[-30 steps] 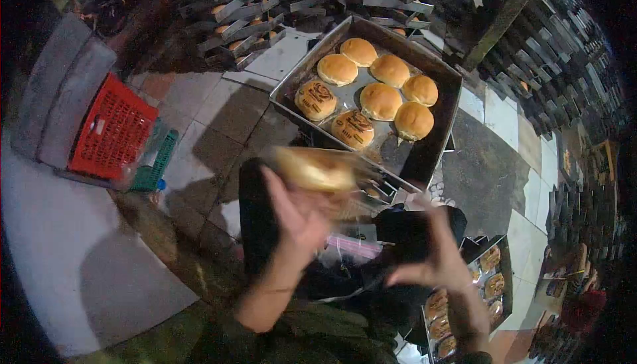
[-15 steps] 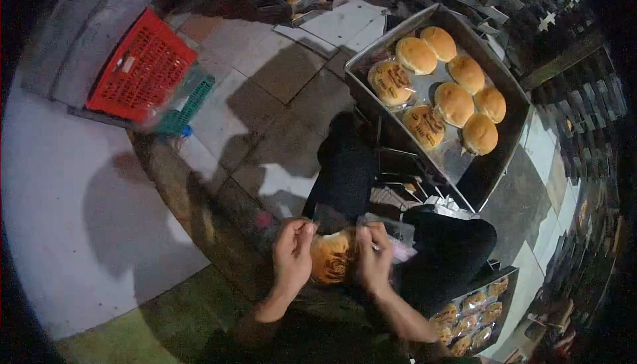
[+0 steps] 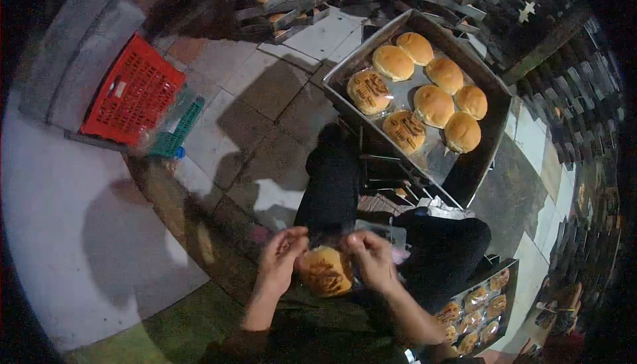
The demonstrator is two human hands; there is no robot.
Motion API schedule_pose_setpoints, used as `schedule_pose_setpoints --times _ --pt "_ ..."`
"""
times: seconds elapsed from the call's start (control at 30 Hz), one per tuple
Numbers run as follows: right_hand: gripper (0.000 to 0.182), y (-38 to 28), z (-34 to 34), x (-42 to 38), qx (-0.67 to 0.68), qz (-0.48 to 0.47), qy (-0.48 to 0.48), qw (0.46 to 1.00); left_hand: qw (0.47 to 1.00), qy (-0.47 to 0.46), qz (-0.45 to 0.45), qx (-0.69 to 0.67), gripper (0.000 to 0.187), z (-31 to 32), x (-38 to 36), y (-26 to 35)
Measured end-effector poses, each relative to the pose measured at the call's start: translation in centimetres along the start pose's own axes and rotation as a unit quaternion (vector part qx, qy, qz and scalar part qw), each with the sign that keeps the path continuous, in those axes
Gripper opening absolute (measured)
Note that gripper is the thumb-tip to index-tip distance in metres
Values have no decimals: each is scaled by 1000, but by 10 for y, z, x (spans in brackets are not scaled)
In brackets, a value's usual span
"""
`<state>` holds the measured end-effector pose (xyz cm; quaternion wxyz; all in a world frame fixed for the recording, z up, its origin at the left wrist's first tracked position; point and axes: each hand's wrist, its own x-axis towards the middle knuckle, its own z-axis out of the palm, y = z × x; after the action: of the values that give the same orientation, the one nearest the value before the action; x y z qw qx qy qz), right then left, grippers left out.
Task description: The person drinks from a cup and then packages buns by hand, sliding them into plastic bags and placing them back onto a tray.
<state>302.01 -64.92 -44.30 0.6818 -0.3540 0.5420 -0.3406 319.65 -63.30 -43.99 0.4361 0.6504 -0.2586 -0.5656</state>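
A browned bun (image 3: 325,272) with dark printing sits inside a clear plastic bag (image 3: 324,239) over my lap. My left hand (image 3: 280,261) pinches the bag's upper left side, thumb against fingers. On the other side, my right hand (image 3: 373,258) grips the bag's top edge, its thumb pointing inward. Both hands are beside the bun, and the bag's thin film is hard to make out between them. Another clear plastic piece (image 3: 391,231) lies on my leg behind the right hand.
A deep metal tray (image 3: 496,122) ahead on the right holds several plain buns and two wrapped ones with printing. Lower right, another tray (image 3: 508,311) is filled with wrapped buns. Red (image 3: 133,95) and green (image 3: 179,128) plastic baskets stand at the left. Stacked racks line the far right.
The view has shifted slightly. The bun appears lower and a little further left, and the fingers of both hands have drawn closer to the bag's top corners.
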Motion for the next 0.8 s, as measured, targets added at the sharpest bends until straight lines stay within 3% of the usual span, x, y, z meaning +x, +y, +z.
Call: schedule_pose_setpoints --times 0.03,0.1,0.13,0.17,0.2,0.23,0.3,0.33,0.37,0.43,0.5,0.53,0.57,0.63,0.73,0.77,0.8 --pt "25 11 -6 14 -30 -88 10 996 995 5 11 -99 21 1 1 -3" --pt "25 20 -14 28 -7 -38 32 999 999 -5 20 -38 23 -1 7 -10" --pt "25 20 -14 26 -6 -43 30 999 998 -14 -5 59 22 2 9 -9" --pt "25 21 -14 23 -78 -59 55 994 987 -21 -31 154 20 5 11 -8" --pt "24 17 -13 21 -147 -74 81 983 988 -20 -26 154 20 9 8 -1" --pt "24 9 -15 15 -147 -75 82 983 990 -7 68 122 14 14 -1 10" --pt "12 -28 -15 -13 -193 -248 83 946 966 20 250 55 6 23 -24 38" --pt "8 -49 -12 -23 -213 -345 92 909 927 -8 356 117 9 19 -34 51" --pt "4 -68 -10 -28 -230 -440 102 862 927 -10 355 120 9 18 -34 59" --pt "6 -80 -2 -19 -198 -466 112 855 832 -35 506 226 7 21 -25 77" --pt "8 -84 2 12 -296 -476 115 820 857 -32 473 203 10 18 10 64" --pt "10 -78 -4 37 -272 -405 144 861 936 25 344 76 9 21 30 74" --pt "14 -67 -11 56 -244 -329 173 896 975 83 197 -51 8 22 40 75" --pt "20 -46 -9 34 -224 -360 167 890 964 105 243 3 9 17 41 45" --pt "15 39 -23 13 -169 -156 135 964 928 127 277 215 16 -10 18 -44" --pt "13 63 -26 5 -151 -95 117 977 951 132 176 218 15 -17 10 -74" --pt "13 60 -22 -10 -190 -145 151 959 988 104 50 105 14 -3 -10 -42"
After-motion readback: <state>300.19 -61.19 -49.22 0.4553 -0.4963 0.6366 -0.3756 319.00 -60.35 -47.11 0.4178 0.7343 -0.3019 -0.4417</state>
